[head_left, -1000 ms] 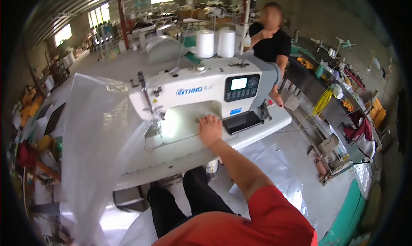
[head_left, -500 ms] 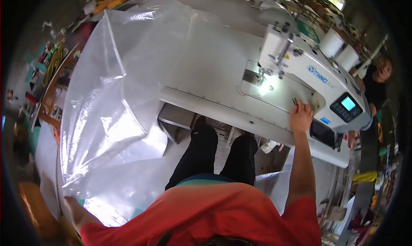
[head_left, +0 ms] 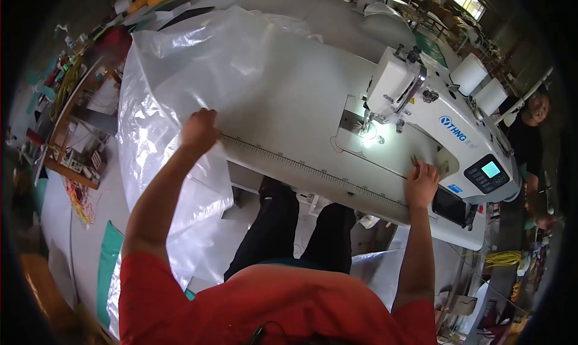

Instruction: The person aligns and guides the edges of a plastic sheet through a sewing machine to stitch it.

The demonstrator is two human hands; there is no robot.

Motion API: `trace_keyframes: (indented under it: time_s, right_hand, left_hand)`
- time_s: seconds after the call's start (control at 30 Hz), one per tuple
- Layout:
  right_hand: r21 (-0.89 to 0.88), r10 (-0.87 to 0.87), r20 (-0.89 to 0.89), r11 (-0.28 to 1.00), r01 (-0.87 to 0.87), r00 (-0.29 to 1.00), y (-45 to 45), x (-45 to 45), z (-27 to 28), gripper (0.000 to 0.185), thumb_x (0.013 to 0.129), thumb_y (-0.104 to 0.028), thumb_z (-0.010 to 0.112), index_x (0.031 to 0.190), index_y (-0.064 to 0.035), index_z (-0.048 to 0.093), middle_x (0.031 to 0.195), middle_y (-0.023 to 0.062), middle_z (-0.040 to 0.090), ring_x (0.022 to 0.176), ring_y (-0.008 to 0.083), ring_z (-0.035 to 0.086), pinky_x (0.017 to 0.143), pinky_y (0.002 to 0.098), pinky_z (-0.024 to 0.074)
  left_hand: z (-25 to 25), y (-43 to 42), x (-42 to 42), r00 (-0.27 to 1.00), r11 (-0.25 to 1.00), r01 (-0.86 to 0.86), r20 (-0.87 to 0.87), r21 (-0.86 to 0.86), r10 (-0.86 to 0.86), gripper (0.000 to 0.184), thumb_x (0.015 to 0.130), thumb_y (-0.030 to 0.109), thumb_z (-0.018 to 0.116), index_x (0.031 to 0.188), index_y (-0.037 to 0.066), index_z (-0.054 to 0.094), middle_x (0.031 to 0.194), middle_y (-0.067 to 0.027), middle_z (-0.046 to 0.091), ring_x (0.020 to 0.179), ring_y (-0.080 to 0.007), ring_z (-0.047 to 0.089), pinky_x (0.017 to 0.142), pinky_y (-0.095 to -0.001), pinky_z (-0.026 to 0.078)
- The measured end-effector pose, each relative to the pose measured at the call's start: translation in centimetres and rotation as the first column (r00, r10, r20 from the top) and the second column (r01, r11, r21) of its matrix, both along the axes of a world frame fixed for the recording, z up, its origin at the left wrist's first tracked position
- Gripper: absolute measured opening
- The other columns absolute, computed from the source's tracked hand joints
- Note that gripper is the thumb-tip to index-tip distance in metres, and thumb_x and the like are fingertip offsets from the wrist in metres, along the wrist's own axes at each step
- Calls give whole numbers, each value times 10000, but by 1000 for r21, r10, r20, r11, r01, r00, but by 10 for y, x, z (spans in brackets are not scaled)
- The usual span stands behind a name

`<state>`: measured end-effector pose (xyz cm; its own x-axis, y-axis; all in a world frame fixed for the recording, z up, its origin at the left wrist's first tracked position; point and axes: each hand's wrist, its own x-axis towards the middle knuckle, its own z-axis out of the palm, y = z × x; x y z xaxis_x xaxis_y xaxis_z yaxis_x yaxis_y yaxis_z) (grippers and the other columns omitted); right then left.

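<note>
A large clear plastic sheet point(head_left: 150, 113) drapes over the left end of the sewing machine table and hangs to the floor. My left hand point(head_left: 201, 129) is at the table's front left, its fingers curled onto the sheet. Over at the right, my right hand point(head_left: 421, 187) rests on the table with its fingers closed around small dark thread snips point(head_left: 414, 160), whose tips poke out. The sewing machine point(head_left: 445, 110) stands just beyond that hand, its lamp lighting the needle area point(head_left: 365, 128). No sheet lies under the needle.
A ruler strip point(head_left: 301, 164) runs along the table's front edge. Two white thread cones point(head_left: 468, 75) stand behind the machine. Another person point(head_left: 527, 134) is at the far right. A wooden shelf point(head_left: 78, 125) with small items stands left, and yellow cord point(head_left: 503, 259) lies lower right.
My left hand has moved from the lower left up to the table's front edge, and the sheet has shifted right and bunched up. My right hand has stayed beside the machine.
</note>
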<state>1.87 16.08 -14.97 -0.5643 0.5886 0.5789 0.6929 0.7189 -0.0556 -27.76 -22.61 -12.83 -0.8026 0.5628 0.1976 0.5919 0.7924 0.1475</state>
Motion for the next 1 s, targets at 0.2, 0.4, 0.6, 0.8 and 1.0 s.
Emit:
trace_keyframes:
  time_s: [0.2, 0.4, 0.6, 0.8, 1.0]
  right_hand:
    - [9, 20, -5, 1000, -20, 1000, -2, 0, 3, 238, 703, -180, 509, 932, -126, 546, 941, 63, 482, 907, 258, 445, 753, 387, 381]
    - [-47, -7, 29, 999, 8, 1000, -6, 1, 5, 263, 710, -185, 502, 964, -125, 537, 976, 66, 472, 939, 263, 432, 787, 384, 366]
    - [-71, -18, 69, 997, 23, 997, -9, -3, 8, 280, 716, -186, 495, 987, -120, 520, 991, 70, 466, 947, 268, 427, 802, 381, 358]
    - [-40, -2, 81, 999, 5, 997, -8, -1, 10, 272, 702, -137, 492, 968, -85, 517, 965, 92, 470, 925, 283, 432, 794, 388, 359]
    - [-25, 82, 51, 996, -81, 995, -8, -2, 12, 247, 681, -103, 498, 924, -57, 514, 921, 119, 473, 872, 308, 438, 777, 391, 360]
  left_hand:
    - [59, -214, 25, 798, 965, -195, 600, 175, 53, 297, 676, 58, 595, 958, 14, 512, 675, -12, 504, 606, -98, 467, 564, -240, 416]
    - [83, -540, 87, 647, 691, -723, 364, 15, 670, 245, 637, 67, 524, 876, 29, 483, 786, -64, 499, 747, -199, 500, 654, -310, 412]
    - [91, -559, -44, 542, 624, -780, -443, 52, 714, 316, 777, 156, 398, 1068, 45, 448, 995, -154, 498, 912, -286, 494, 762, -373, 397]
    - [64, -57, -105, 918, 962, 268, -318, 57, -237, 496, 683, 92, 549, 1154, 75, 394, 1209, -126, 353, 1145, -279, 302, 950, -353, 263]
    - [11, 93, -155, 935, 967, -248, -247, 54, 254, 604, 710, 235, 555, 1240, 196, 269, 1202, -85, 376, 1170, -241, 274, 979, -415, 167]
